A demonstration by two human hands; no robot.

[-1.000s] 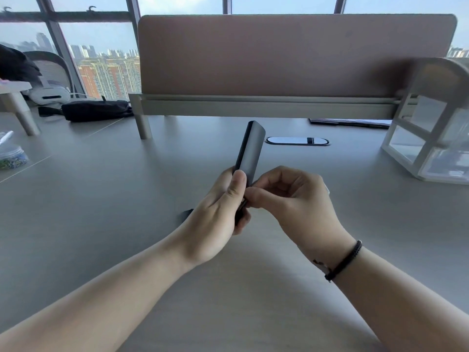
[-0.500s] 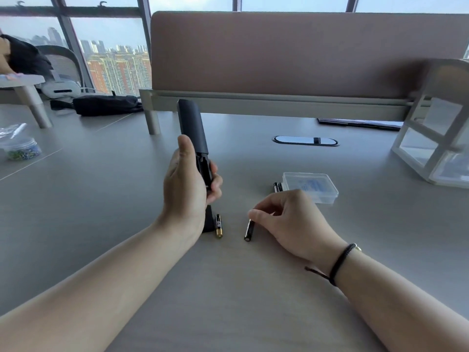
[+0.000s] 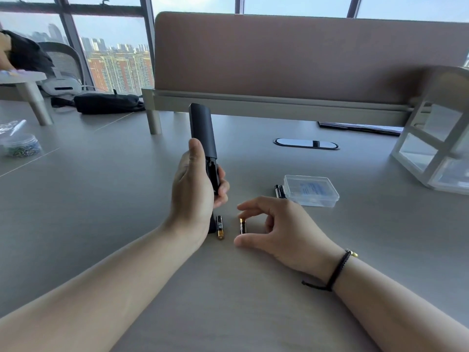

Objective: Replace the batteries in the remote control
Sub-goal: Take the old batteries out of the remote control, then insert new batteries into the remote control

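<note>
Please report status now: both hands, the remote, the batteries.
Left hand grips remote, compartment open. Right hand open over one battery; another battery lies beside. Nothing blocking.

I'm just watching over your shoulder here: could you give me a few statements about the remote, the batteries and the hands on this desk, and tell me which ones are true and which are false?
1. The left hand holds the slim black remote control upright off the grey desk. True.
2. The remote's battery compartment is closed. False: its lower part is open, and a spring shows inside.
3. The right hand has its thumb and fingers around a black-and-gold battery lying on the desk. True.
4. The clear plastic box sits in the left hand. False: it rests on the desk, beyond the right hand.
5. Two dark batteries lie beside the clear box. True.
6. Only one black-and-gold battery is on the desk. False: a second one lies near the left wrist.
</note>
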